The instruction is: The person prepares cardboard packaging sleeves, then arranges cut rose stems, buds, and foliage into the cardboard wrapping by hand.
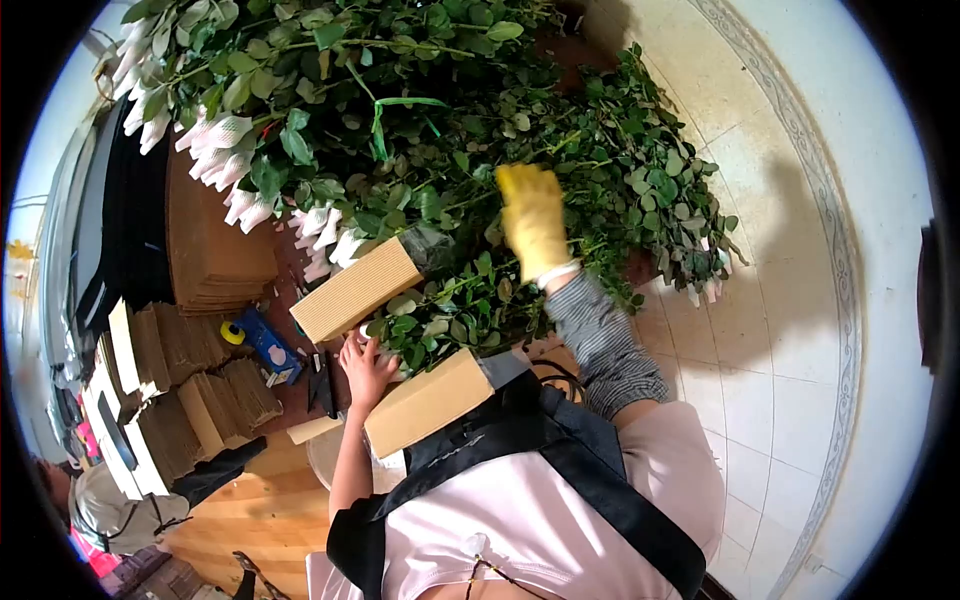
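Note:
My left hand [367, 372] is bare, with its fingers apart. It rests at the pale flower-head end of a leafy bunch of stems [460, 315], between two cardboard pieces. My right hand [533, 220] wears a yellow glove and is raised over the leaves. Its fingers look stretched out, slightly blurred, with nothing visible in them. A corrugated cardboard wrap [357, 288] lies beyond the bunch, and a second cardboard piece [430, 402] is on the near side, close to my body. Dark plastic shows at the ends of both.
A large heap of leafy stems [420, 130] with white-netted flower heads [218, 150] fills the far side. At left are stacked cardboard sheets [215, 245], folded cardboard [215, 410], a blue box [268, 345] and a black tool [320, 385]. A person [125, 510] is at lower left.

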{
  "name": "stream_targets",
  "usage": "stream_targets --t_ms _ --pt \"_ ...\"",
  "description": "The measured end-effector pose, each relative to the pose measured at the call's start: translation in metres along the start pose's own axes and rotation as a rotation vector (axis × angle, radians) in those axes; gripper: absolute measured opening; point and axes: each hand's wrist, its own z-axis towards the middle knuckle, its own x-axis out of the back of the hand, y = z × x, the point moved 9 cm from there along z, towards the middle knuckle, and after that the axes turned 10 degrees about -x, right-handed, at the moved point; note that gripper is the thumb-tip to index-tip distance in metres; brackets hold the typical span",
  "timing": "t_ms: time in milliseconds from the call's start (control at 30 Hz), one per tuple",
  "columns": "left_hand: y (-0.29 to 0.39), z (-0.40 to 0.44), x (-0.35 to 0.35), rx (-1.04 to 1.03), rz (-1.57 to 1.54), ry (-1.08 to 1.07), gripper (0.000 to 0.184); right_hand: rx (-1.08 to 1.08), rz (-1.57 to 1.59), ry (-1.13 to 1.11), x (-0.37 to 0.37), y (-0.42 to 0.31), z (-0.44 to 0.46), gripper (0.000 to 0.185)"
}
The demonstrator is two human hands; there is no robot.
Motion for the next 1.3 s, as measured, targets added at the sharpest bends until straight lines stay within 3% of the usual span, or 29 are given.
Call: stream_targets --t_ms 100,167,233,267,300,400,433,467,500,567,633,700,733,867,967,1033,1100,1167,1267,1300 --pt "-0.003 0.001 0.000 0.006 -0.005 -0.006 0.058 0.151 0.185 0.192 -0.001 -0.044 -0.016 0.051" --pt "-0.002 0.000 0.000 0.025 0.000 -0.025 0.058 0.106 0.091 0.352 -0.020 -0.040 0.004 0.036" --pt "-0.003 0.004 -0.001 0.043 -0.004 -0.015 0.058 0.076 0.230 0.292 -0.010 -0.022 0.025 0.027" --pt "-0.003 0.003 -0.001 0.034 -0.020 -0.017 0.058 0.092 0.416 0.400 0.013 -0.012 0.031 0.020" --pt "-0.004 -0.001 0.000 0.038 -0.035 -0.018 0.058 0.054 0.486 0.452 0.023 0.001 0.039 0.023" --pt "0.001 0.000 0.003 0.048 -0.003 -0.007 0.059 0.090 0.299 0.601 0.122 0.005 0.031 0.037" --pt "0.002 0.001 0.005 0.050 0.006 -0.008 0.058 0.214 0.298 0.610 0.114 0.012 0.043 0.034" --pt "0.008 0.005 0.013 0.024 0.012 0.014 0.058 0.193 0.316 0.423 0.103 0.027 0.059 0.036" --pt "0.009 0.007 0.017 0.031 -0.026 0.016 0.057 0.278 0.332 0.611 0.151 0.032 0.041 0.039" --pt "0.006 0.004 0.012 0.022 -0.018 0.060 0.057 0.389 0.445 0.511 0.170 0.033 0.028 0.043" --pt "0.006 0.004 0.014 0.026 -0.040 0.079 0.055 0.517 0.331 0.453 0.163 0.013 -0.005 0.044" --pt "0.006 0.005 0.018 0.067 -0.069 0.040 0.055 0.612 0.422 0.315 0.161 -0.023 -0.035 0.047" --pt "0.007 0.005 0.018 0.056 -0.070 0.043 0.055 0.620 0.365 0.253 0.138 -0.028 -0.029 0.046" --pt "0.005 0.004 0.016 0.063 -0.095 0.057 0.053 0.473 0.349 0.397 0.115 -0.024 -0.017 0.051" --pt "0.007 0.005 0.018 0.036 -0.083 0.072 0.054 0.216 -0.073 0.217 0.021 0.006 0.029 0.042" --pt "0.005 0.005 0.014 0.054 -0.069 0.036 0.054 0.164 0.416 0.219 0.031 -0.004 0.044 0.038" --pt "0.006 0.005 0.015 0.049 -0.069 0.043 0.055 0.050 0.678 0.076 0.016 -0.017 0.059 0.042" --pt "0.007 0.005 0.015 0.040 -0.054 0.037 0.055 0.255 0.337 0.255 -0.015 -0.039 0.079 0.046" --pt "0.009 0.006 0.016 0.043 -0.053 0.023 0.055 0.240 0.040 0.391 -0.096 -0.046 0.089 0.043" --pt "0.008 0.006 0.016 0.040 -0.051 0.024 0.055 0.153 0.017 0.047 -0.095 -0.050 0.097 0.042"
